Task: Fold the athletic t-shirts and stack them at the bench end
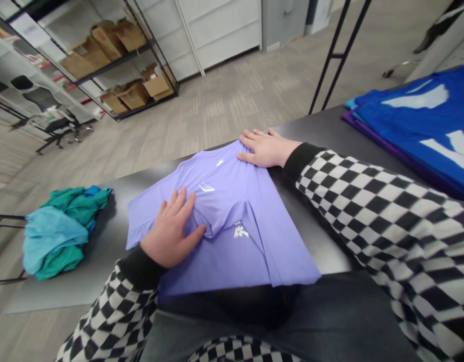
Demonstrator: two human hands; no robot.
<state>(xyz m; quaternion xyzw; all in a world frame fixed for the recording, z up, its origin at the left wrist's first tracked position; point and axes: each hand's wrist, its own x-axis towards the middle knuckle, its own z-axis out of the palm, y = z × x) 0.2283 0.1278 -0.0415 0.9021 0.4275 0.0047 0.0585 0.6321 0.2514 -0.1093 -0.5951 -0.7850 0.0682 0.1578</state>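
Note:
A lavender T-shirt (pixel 228 261) with small white prints lies spread on the dark table, its near edge reaching the table's front. Part of the cloth is bunched and folded over itself in the middle. My left hand (pixel 173 229) rests flat on the left part of the shirt, fingers apart. At the shirt's far right corner, my right hand (pixel 264 147) presses down with its fingers spread, partly on the cloth. Neither hand grasps anything. Both my sleeves are black-and-white checkered with black cuffs.
Crumpled green and light-blue shirts (pixel 62 231) lie at the table's left end. A stack of blue and purple shirts (pixel 416 120) with white prints sits at the right. Beyond the table (pixel 322 254) stand a shelf with cardboard boxes (pixel 134 94) and an office chair (pixel 47 108).

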